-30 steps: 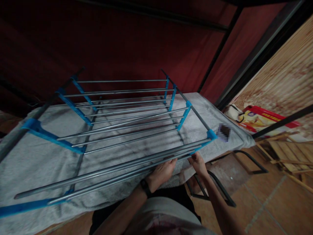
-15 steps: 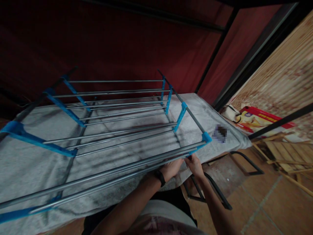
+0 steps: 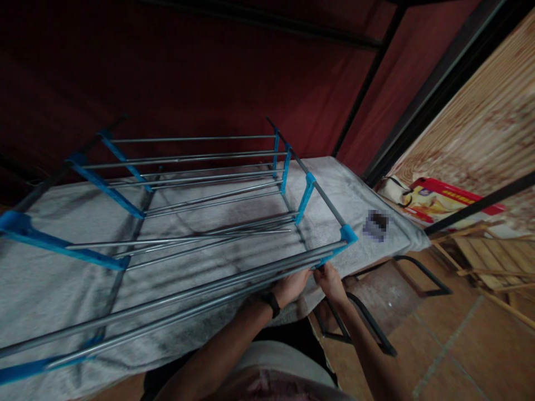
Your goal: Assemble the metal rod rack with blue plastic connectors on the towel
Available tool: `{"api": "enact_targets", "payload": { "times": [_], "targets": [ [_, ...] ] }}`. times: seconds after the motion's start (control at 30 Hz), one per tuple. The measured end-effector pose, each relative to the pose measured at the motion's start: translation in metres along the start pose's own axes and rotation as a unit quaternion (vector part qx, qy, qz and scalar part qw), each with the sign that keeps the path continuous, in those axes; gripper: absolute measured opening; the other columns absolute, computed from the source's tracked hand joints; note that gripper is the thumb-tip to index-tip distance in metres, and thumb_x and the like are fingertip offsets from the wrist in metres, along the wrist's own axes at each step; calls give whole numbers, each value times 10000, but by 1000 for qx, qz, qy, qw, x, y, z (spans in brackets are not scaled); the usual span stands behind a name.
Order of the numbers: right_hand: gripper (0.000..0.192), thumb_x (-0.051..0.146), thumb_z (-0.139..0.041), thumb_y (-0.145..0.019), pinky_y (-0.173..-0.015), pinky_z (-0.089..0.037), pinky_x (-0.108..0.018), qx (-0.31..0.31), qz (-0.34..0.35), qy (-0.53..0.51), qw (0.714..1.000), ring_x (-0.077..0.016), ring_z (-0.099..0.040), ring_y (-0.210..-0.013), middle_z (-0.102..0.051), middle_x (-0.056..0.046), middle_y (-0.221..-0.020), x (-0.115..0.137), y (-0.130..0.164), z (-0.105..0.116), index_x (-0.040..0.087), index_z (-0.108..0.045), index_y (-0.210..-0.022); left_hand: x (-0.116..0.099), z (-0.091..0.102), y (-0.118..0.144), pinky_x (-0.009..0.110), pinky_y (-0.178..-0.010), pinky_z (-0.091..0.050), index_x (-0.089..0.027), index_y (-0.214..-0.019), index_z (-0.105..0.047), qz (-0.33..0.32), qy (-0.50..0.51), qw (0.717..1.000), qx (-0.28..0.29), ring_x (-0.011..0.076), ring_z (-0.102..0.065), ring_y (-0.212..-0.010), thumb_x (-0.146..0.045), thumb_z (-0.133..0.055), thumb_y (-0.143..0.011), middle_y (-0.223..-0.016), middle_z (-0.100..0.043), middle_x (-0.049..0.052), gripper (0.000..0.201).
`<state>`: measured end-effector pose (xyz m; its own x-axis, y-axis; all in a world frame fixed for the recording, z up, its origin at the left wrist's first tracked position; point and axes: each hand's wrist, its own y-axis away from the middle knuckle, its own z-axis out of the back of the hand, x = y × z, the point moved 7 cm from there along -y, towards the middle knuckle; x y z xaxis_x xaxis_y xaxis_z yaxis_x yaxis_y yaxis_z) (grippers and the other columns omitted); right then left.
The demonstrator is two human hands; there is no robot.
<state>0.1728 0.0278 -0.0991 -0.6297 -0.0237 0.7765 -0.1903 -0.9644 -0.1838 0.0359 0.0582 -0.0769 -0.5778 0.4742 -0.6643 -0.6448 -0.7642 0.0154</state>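
Observation:
A shoe rack of thin metal tubes and blue plastic brackets lies on its side on a grey cloth. At its near right corner, my right hand [image 3: 331, 281] is closed on the lower end of a blue bracket [image 3: 333, 254]. Just left of it, my left hand [image 3: 292, 287], with a black band on the wrist, is closed around the end of the nearest lower metal tube [image 3: 200, 309]; its fingertips are partly hidden. In the tier behind, a loose tube [image 3: 251, 234] slants with its right end free of the right bracket [image 3: 305, 199].
The grey cloth [image 3: 397, 239] covers a raised surface against a dark red wall [image 3: 209, 72]. A small blurred item [image 3: 377, 225] lies on it at right. Beyond are a red and yellow box [image 3: 451, 197], a slatted wooden piece [image 3: 493, 256] and a black metal frame [image 3: 371, 323].
A tube in the second tier from me has slipped out of its right bracket and dropped askew. The rack has shifted slightly left; both hands remain at the near right corner.

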Motion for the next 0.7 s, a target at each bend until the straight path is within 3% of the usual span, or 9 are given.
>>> {"api": "enact_targets", "payload": {
  "times": [0.13,0.37,0.7],
  "targets": [
    [98,268,-453,-761,-694,-475,-324,-6,-3,0,1000,-194,-580,-710,-628,-31,-771,-2,0,0,232,-514,-830,-2,3,3,409,-1065,-447,-194,-1275,-607,-13,-4,1000,-9,244,-586,-1177,-345,-411,-1024,-1279,-661,103,352],
    [76,287,-454,-788,-676,-462,-321,2,-14,0,1000,-206,-608,-718,-628,-27,-749,-1,3,0,239,-504,-820,-7,12,2,410,-1026,-467,-170,-1150,-659,-1,-28,1000,10,259,-597,-1121,-351,-403,-1022,-1175,-690,112,339],
    [119,332,-467,-792,-663,-462,-333,17,-40,4,999,-219,-634,-702,-669,-49,-754,-9,6,-9,233,-525,-824,5,-3,6,456,-1004,-461,-150,-1137,-676,33,-5,999,5,288,-631,-1051,-322,-415,-1013,-1111,-705,138,337]
  ]
}}
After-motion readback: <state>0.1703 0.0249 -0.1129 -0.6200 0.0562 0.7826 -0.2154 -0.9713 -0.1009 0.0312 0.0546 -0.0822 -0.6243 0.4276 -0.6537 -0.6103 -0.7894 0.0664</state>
